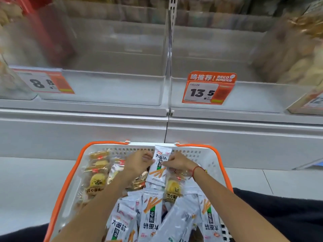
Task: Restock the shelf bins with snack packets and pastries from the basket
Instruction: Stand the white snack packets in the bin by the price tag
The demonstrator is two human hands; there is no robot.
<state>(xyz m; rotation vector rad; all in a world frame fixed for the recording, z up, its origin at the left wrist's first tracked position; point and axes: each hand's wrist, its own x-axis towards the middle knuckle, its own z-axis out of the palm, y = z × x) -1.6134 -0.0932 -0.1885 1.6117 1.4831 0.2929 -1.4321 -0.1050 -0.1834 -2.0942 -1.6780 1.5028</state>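
Both hands pinch one white, green-striped snack packet (158,167): left hand (138,163) and right hand (176,162) at its sides, above the white plastic orange-rimmed basket (70,182). Picking step, I judge; next, lift it to the clear bin (113,88) above the basket.

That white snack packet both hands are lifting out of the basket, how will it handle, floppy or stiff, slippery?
The white snack packet looks like thin glossy film, so probably light and somewhat slippery. It stands nearly upright between the left hand and right hand, so its contents likely stiffen it a little. It cannot roll, though its crimped ends may bend.
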